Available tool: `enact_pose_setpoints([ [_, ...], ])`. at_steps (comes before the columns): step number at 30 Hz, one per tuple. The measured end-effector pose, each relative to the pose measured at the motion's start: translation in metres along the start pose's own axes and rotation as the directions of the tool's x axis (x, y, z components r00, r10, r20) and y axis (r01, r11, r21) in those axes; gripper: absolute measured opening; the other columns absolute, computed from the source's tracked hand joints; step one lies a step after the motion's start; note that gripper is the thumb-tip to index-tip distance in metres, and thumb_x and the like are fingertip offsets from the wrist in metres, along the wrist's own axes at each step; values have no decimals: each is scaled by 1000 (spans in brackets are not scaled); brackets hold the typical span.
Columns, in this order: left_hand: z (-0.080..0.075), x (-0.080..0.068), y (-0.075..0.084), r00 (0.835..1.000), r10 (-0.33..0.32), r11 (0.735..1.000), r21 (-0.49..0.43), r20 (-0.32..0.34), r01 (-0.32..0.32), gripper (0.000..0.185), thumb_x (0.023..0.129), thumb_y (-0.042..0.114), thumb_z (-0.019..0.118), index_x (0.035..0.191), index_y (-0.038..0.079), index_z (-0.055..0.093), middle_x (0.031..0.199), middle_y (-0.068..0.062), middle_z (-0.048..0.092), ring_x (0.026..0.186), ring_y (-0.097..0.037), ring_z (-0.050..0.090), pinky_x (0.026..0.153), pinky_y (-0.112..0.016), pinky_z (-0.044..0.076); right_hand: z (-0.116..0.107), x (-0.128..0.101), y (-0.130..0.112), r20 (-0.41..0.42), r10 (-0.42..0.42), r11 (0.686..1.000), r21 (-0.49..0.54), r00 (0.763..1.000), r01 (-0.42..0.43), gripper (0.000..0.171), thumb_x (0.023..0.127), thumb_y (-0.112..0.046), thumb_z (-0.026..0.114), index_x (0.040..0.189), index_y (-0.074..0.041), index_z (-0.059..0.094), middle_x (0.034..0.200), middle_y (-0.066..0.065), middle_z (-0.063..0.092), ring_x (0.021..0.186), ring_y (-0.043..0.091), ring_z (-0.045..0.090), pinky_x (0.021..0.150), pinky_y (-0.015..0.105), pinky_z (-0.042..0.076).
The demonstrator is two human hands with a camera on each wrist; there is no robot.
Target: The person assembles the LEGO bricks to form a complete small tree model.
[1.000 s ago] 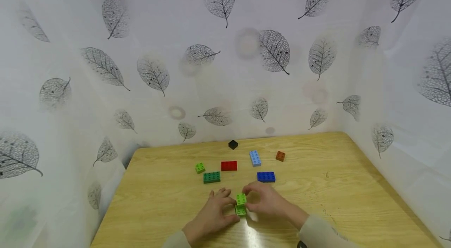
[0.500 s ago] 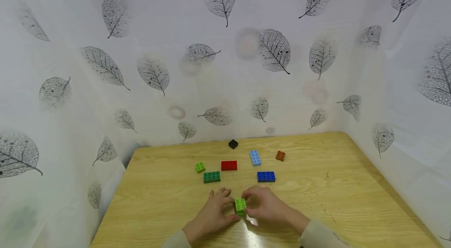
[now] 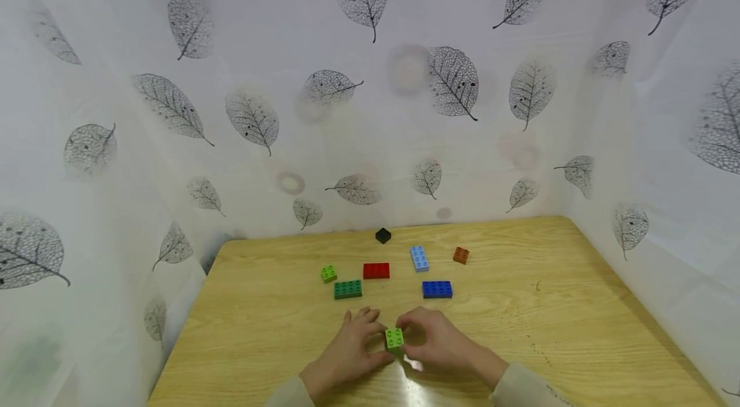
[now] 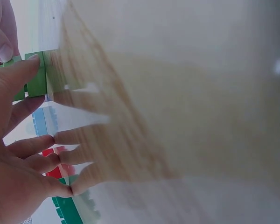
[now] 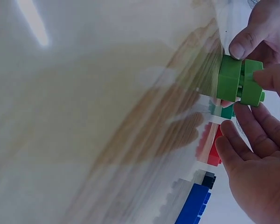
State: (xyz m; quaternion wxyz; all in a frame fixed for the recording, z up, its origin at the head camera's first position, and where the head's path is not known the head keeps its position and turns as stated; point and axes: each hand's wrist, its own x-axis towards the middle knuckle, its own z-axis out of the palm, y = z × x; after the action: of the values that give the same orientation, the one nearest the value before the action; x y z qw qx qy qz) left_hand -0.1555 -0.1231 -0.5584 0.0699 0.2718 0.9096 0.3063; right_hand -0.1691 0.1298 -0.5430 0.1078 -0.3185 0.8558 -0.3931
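Wood-grain table (image 3: 260,330), one; rear edge along a leaf-print sheet (image 3: 370,144); bricks mid-table, well apart from left and right edges. Light-green four-stud bricks, three: a loose one (image 3: 328,274); an upper brick (image 5: 252,84) over a lower brick (image 5: 228,77), a narrow gap between. Left hand (image 3: 352,344): thumb and forefinger pinch the lower brick, other fingers spread. Right hand (image 3: 436,335): thumb and fingers pinch the upper brick. Oblong bricks, four: dark green (image 3: 348,290), red (image 3: 376,271), light blue (image 3: 419,259), dark blue (image 3: 437,289). Orange-brown four-stud brick (image 3: 460,255), one. Black block (image 3: 383,235), one, near rear edge.
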Motion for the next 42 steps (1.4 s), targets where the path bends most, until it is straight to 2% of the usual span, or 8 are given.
enact_pose_setpoints([
  [9, -1, 1, 1, 1000, 11, 1000, 18, -7, -10, 38, 90, 48, 82, 118, 23, 77, 149, -17, 62, 146, -46, 48, 110, -84, 27, 1, 0, 0, -2, 15, 1000, -8, 1000, -15, 36, 88, -24, 82, 122, -18, 71, 119, -8, 72, 119, 15, 65, 105, 40, 53],
  [16, -1, 1, 1, 1000, 2, 1000, 12, -3, -2, 37, 91, 47, 82, 119, 23, 76, 149, -18, 61, 146, -49, 47, 111, -84, 26, 1, 1, -1, 3, 28, 1000, -4, 1000, -28, 31, 87, -25, 83, 115, -27, 70, 114, -16, 70, 115, 9, 64, 105, 37, 52],
  [24, -2, 0, 0, 1000, 8, 1000, 8, 0, -8, 37, 91, 48, 81, 118, 24, 76, 149, -18, 61, 145, -50, 47, 111, -85, 25, -2, 4, -6, 29, 19, 1000, 13, 999, -20, 25, 87, -23, 83, 107, -27, 69, 108, -17, 69, 112, 10, 65, 103, 35, 51],
  [32, -3, 1, 4, 999, 40, 999, 0, 4, -40, 47, 96, 54, 73, 132, 25, 70, 147, -17, 62, 141, -57, 48, 105, -90, 23, -2, 7, -7, 50, 50, 999, 20, 998, -51, 26, 86, -25, 83, 108, -26, 69, 110, -16, 69, 112, 9, 64, 102, 32, 51],
  [42, -1, 1, 8, 999, 33, 999, -4, -24, -34, 43, 96, 53, 72, 123, 19, 74, 145, -22, 63, 140, -59, 48, 104, -90, 24, -1, 7, -6, 43, 68, 998, 10, 997, -69, 26, 85, -28, 85, 107, -26, 69, 109, -17, 69, 112, 9, 65, 104, 34, 51],
])
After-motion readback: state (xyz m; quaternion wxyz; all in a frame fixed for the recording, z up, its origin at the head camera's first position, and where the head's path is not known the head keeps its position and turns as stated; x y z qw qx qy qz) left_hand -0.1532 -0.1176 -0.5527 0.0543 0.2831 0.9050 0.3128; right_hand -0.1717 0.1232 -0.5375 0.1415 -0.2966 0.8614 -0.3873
